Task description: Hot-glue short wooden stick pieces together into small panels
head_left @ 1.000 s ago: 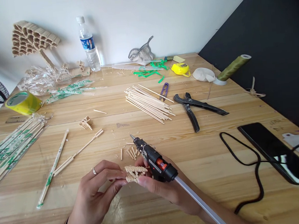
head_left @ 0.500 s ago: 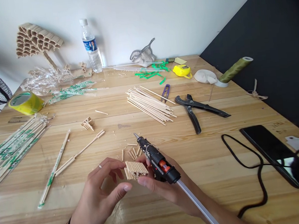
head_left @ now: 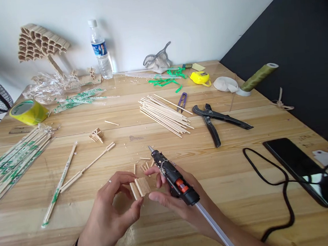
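Between the thumb and fingertips of my left hand (head_left: 113, 200) is a small block of short wooden sticks (head_left: 142, 187) laid side by side in stepped layers. My right hand (head_left: 185, 201) is closed round a black hot glue gun (head_left: 173, 175), its nozzle pointing away to the upper left. A clear glue stick (head_left: 216, 225) juts from the gun's rear. The thumb and forefinger of my right hand are spread close to the block's right side; whether they touch it I cannot tell. Just beyond the block lie several short cut sticks (head_left: 146, 166).
Farther back lie a pile of thin sticks (head_left: 166, 115), purple snips (head_left: 182, 101) and black cutters (head_left: 209, 119). A phone (head_left: 308, 171) and black cord (head_left: 288, 200) are on the right. Wrapped sticks (head_left: 18, 162) and yellow tape (head_left: 28, 112) are at left, a water bottle (head_left: 100, 52) behind.
The stick block has been turned and shifted slightly left, now gripped by the left thumb and fingers. My right thumb and forefinger have opened apart beside it. The glue gun has barely moved.
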Motion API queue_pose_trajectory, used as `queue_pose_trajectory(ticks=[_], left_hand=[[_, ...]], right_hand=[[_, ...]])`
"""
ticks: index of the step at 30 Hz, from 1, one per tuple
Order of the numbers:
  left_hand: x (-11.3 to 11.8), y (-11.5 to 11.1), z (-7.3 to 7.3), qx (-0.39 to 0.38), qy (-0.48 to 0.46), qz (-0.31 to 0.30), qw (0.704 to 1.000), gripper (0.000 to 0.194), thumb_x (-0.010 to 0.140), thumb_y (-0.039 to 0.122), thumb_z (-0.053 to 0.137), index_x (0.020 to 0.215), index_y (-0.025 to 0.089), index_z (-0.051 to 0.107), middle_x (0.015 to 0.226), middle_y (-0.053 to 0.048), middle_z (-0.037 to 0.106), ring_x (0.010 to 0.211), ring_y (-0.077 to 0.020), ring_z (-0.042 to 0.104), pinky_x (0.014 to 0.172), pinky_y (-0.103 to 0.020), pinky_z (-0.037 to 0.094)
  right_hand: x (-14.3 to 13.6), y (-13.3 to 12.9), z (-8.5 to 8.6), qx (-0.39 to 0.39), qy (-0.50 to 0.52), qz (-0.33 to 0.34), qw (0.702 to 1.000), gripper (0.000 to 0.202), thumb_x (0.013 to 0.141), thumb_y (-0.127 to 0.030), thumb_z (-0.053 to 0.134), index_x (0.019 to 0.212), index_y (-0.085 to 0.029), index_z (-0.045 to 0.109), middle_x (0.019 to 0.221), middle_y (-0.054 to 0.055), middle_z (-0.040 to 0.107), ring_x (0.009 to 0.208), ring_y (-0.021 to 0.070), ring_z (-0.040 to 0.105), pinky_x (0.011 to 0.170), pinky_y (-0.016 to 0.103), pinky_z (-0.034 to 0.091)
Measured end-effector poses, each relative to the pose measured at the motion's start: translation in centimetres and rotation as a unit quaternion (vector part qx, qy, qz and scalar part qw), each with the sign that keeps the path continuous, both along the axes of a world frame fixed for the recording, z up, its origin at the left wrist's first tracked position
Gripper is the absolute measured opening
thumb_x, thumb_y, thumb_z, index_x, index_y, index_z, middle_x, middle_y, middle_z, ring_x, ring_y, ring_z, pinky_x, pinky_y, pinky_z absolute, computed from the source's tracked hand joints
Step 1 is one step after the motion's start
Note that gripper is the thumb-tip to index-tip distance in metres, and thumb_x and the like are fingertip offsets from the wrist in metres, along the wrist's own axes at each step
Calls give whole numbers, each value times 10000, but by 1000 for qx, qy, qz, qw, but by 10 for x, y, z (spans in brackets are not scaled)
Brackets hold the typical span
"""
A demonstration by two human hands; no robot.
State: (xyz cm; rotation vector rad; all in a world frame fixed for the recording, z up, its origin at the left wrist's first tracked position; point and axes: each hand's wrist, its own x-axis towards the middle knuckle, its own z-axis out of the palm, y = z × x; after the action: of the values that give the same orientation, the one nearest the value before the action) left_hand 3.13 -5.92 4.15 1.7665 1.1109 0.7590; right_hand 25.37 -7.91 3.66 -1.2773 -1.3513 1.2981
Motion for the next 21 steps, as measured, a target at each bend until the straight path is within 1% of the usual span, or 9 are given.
queue_pose_trajectory(ticks=[2, 4, 6, 9, 12, 14, 17, 21], left_hand=[[1, -1, 1, 2, 21, -7, 1000, 240, 926, 202, 711, 1152, 254, 649, 1012, -6, 749, 803, -153, 718, 739, -253, 591], [2, -2, 2, 13, 42, -14, 999, 224, 926, 218, 708, 1141, 250, 656, 890, 15, 744, 721, -143, 691, 683, -242, 574], [3, -3, 4, 27, 51, -17, 998, 193, 931, 229, 695, 1122, 242, 667, 844, 18, 743, 683, -138, 676, 658, -237, 565], [4, -3, 5, 23, 45, -15, 999, 188, 930, 229, 676, 1119, 223, 670, 843, 6, 765, 698, -144, 708, 671, -240, 585], [5, -2, 6, 17, 48, -12, 999, 163, 901, 219, 682, 1064, 210, 674, 852, -9, 786, 731, -161, 741, 678, -246, 598], [5, -1, 7, 18, 55, -17, 998, 141, 878, 203, 685, 1019, 209, 677, 861, -15, 793, 747, -170, 747, 681, -250, 595], [5, 0, 8, 24, 62, -22, 998, 139, 855, 179, 685, 989, 212, 673, 835, -3, 782, 720, -163, 729, 671, -247, 582], [3, 0, 6, 30, 60, -33, 997, 164, 858, 178, 689, 1013, 218, 656, 857, -2, 776, 736, -159, 717, 694, -251, 574]], right_hand=[[1, -1, 2, 16, -7, 7, 1000, 304, 876, -315, 818, 1164, -279, 728, 889, -22, 601, 699, 139, 559, 644, 262, 456], [1, -2, 5, 30, -9, 16, 999, 263, 894, -290, 799, 1148, -273, 734, 870, -28, 603, 662, 126, 547, 633, 254, 458], [-1, -4, 6, 41, -13, 15, 999, 219, 908, -277, 782, 1119, -260, 729, 836, -36, 610, 627, 116, 525, 610, 243, 451], [-3, -5, 4, 55, -31, 4, 998, 179, 914, -268, 779, 1080, -250, 716, 793, -48, 623, 588, 105, 506, 588, 228, 444], [-4, -7, 2, 74, -40, 3, 996, 147, 913, -232, 773, 1044, -244, 706, 824, -41, 678, 575, 95, 535, 584, 218, 450], [-5, -8, 2, 83, -42, 10, 996, 116, 920, -207, 760, 1012, -239, 698, 835, -33, 707, 593, 100, 571, 596, 215, 461], [-5, -9, 4, 89, -48, 21, 995, 81, 930, -204, 753, 954, -229, 680, 824, -20, 723, 651, 121, 622, 624, 218, 477], [-5, -9, 7, 81, -48, 31, 995, 52, 964, -222, 721, 953, -229, 670, 818, -14, 716, 672, 135, 629, 635, 231, 482]])
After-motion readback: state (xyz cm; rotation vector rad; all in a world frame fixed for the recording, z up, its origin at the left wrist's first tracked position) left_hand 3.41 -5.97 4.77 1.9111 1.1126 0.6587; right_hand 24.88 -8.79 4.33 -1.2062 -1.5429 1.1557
